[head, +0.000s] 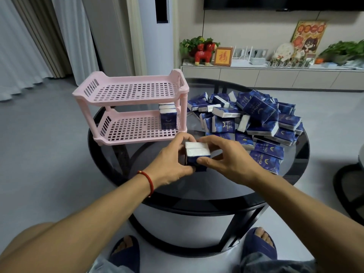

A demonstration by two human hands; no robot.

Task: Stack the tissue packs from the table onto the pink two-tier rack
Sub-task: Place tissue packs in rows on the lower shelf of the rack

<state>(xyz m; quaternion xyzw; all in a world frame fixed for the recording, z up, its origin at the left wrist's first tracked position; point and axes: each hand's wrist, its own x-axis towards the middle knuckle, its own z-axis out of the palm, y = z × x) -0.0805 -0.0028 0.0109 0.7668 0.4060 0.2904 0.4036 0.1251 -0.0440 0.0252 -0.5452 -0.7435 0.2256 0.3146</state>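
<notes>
A pink two-tier rack (130, 89) stands on the left part of a round dark glass table (216, 190). Its top tier holds nothing; a few upright blue tissue packs (167, 117) stand at the right end of the lower tier. A big heap of blue tissue packs (256, 119) lies on the table's right side. In front of the rack, my left hand (171, 164) and my right hand (226, 156) together grip a small bundle of tissue packs (197, 154), held upright between them with the white edges up.
Beyond the table runs a low white cabinet (256, 75) with plants, a red toy horse and a framed picture. Curtains hang at the left. A second dark table edge (350, 186) shows at the right. My feet in blue slippers are under the table's front edge.
</notes>
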